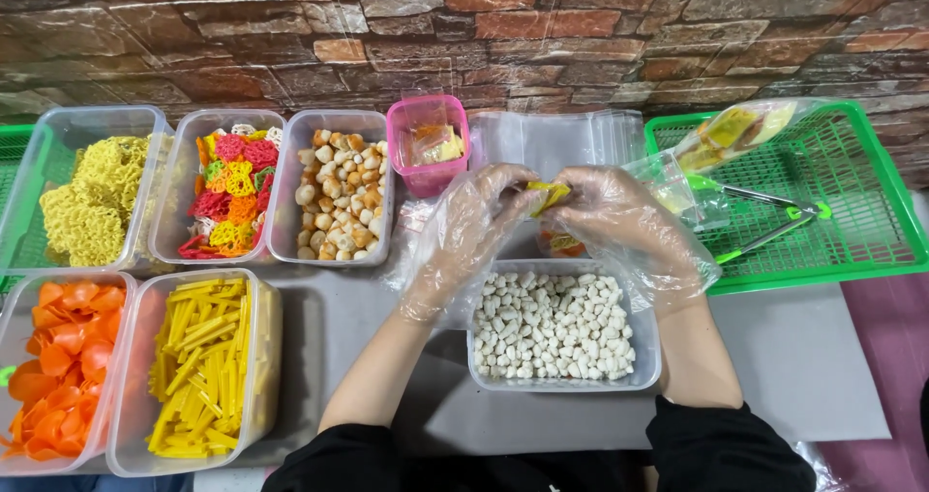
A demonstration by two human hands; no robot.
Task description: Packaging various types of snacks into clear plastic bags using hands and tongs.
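Both my hands wear loose clear plastic gloves. My left hand (471, 219) and my right hand (619, 223) meet above a clear tub of small white pellets (552, 326), and together they pinch a small yellow sachet (548, 196). A clear plastic bag (666, 184) hangs by my right hand, and something orange shows below the sachet. Which hand bears the sachet's weight is unclear.
Clear tubs hold yellow lattice crackers (92, 197), multicoloured wheel crackers (232, 197), beige puffs (341, 194), orange chips (56, 361) and yellow sticks (203, 361). A pink cup (427, 144) holds sachets. A green basket (852, 197) carries tongs (774, 216) and a filled bag (735, 129). Brick wall behind.
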